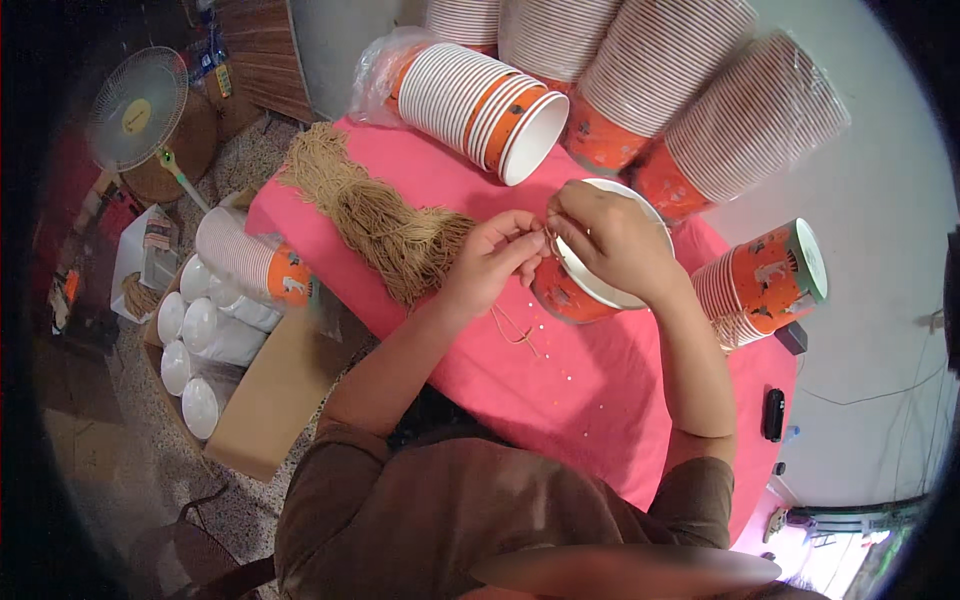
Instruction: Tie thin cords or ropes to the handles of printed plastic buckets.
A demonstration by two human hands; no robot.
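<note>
At the near left side of an orange paper bucket [575,295] with a white rim, my two hands meet. The fingers of my left hand [490,262] are pinched together just outside the rim. My right hand [625,245] reaches over the bucket's opening, fingertips closed in a pinch against the left ones. Between them is a thin tan string [520,338], mostly covered by the fingers; a loose loop of it shows on the pink cloth below. To the left of my left hand lies a thick bundle of tan strings [385,215].
Stacked paper buckets [490,110] lie beyond, with wrapped stacks [755,115] at the back. Another orange stack [765,280] stands right, twine at its base. Small white bits dot the pink tablecloth [590,400]. Left are a cardboard box [270,400] of cups and a fan [140,110].
</note>
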